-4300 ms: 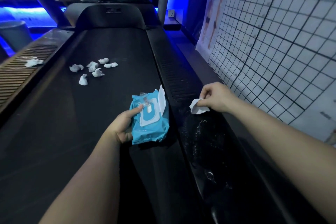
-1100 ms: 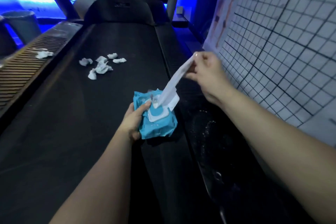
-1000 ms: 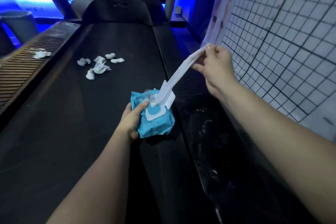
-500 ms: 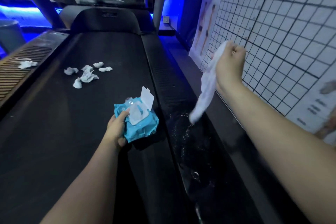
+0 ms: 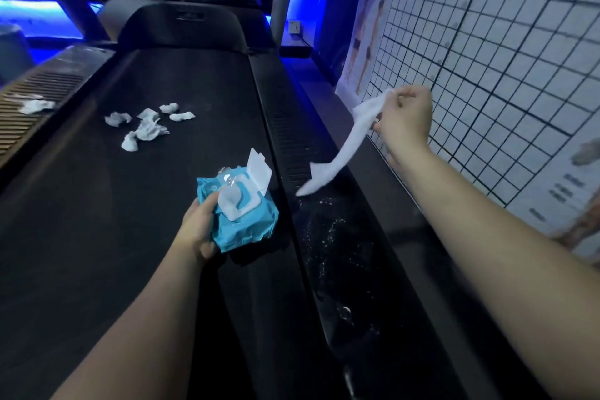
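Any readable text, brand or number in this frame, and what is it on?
Nothing here reads clearly.
On the wipes pack: print on the blue wrapper, too blurred.
On the treadmill hood: a small mark, too small.
On the wall chart: print lines beside figures, blurred.
On the wipe: none.

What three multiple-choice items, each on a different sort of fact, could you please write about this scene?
1. Where does the cluster of crumpled wipes lie? A on the treadmill belt; B on a chair; C in a basket.
2. What colour is the wipe pack in the left hand? A red; B blue; C yellow.
3. How does the pack's lid stand while the right hand holds a white wipe? A shut; B flipped open; C torn off.
Answers: A, they lie on the dark belt; B, its wrapper is blue; B, the white flap stands raised.
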`<state>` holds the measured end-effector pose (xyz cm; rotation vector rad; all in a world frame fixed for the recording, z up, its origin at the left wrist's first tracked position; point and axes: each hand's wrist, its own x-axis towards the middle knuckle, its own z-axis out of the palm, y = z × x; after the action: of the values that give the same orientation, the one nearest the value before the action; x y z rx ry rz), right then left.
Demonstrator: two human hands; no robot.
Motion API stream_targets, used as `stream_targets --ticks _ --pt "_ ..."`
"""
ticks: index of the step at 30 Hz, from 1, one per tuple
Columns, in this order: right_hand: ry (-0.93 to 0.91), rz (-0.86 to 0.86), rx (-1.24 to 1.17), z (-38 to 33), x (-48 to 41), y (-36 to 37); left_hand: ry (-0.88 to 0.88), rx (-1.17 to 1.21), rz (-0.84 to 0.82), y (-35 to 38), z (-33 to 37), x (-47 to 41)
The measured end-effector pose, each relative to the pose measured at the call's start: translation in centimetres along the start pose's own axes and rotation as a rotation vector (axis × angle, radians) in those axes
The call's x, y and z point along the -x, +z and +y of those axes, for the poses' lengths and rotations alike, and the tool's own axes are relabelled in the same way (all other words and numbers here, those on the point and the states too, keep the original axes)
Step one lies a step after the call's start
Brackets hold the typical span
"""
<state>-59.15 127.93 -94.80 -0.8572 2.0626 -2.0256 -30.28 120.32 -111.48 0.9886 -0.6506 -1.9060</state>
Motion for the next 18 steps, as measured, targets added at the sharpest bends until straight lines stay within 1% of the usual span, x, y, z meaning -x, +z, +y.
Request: stream_targets --ticks 5,7,9,10,12,14,16,18 --pt "-0.189 -0.208 0.272 3.7 2.1 0.6 -0.008 0.018 -0.015 -0.1 0.1 -0.3" --pt "-0.185 -0.34 0.422 4.9 2.3 0.5 -0.006 0.027 -0.02 -0.2 0.1 -0.4" --pt "-0.158 -0.484 0.621 5.8 2.2 0.2 -0.011 0.036 -0.024 -0.3 0.1 -0.4" --pt "-0.144 -0.519 0.697 6.0 2.0 0.1 -0.014 0.04 -0.027 -0.3 0.1 -0.5" --pt "-0.139 -0.516 0.818 6.3 1.5 -0.3 -0.018 0.045 -0.035 -0.3 0.1 -0.5" --pt "-0.186 -0.45 0.933 6.4 0.9 -0.7 -0.019 0.048 -0.04 -0.3 0.1 -0.5" --pt "-0.206 -0.393 0.986 6.4 0.4 -0.9 -0.023 0.056 -0.046 -0.3 0.0 -0.5" --pt "-0.177 -0.357 1.005 6.3 0.0 -0.8 -0.031 0.062 -0.047 -0.2 0.0 -0.6"
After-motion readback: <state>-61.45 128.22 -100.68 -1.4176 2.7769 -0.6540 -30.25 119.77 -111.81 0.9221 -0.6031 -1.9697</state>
